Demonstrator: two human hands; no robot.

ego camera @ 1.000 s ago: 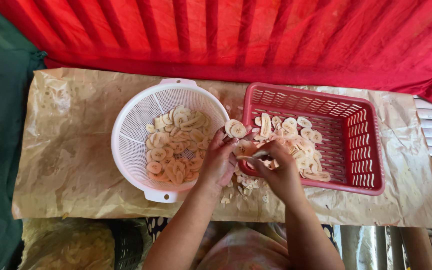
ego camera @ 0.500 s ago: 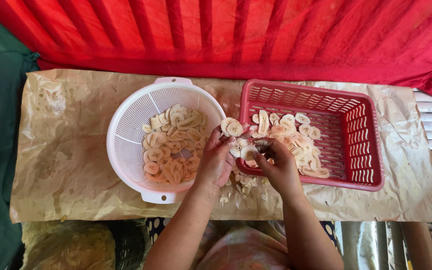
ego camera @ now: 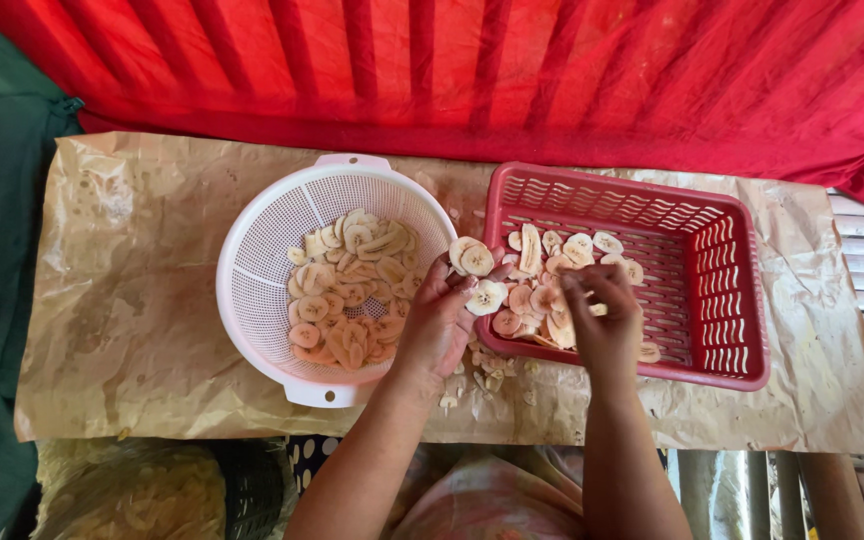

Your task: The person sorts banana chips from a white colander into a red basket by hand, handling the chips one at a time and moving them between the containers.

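The pale, round banana slices point(ego camera: 472, 260) held fanned out in the left hand point(ego camera: 437, 325) sit right over the gap between the two containers, above the near-left corner of the red slotted plastic basket point(ego camera: 742, 300) and just right of the white round plastic colander point(ego camera: 252, 290). They're flat discs, faces up, no real long axis, and they lie up and to the right of the left palm, so that hand is the nearer one by far. Left fingers are curled loosely around the little stack, thumb pressing one slice on top

The right hand point(ego camera: 607, 325) is inside the basket, to the right of the held slices, fingers bent down into the loose pile of banana slices in the basket point(ego camera: 577, 262), touching them. Whether it's actually pinching one I can't tell, the knuckles hide the tips

Both containers rest on crinkled brown paper point(ego camera: 132, 300), with a few broken crumbs point(ego camera: 487, 378) lying near the wrists
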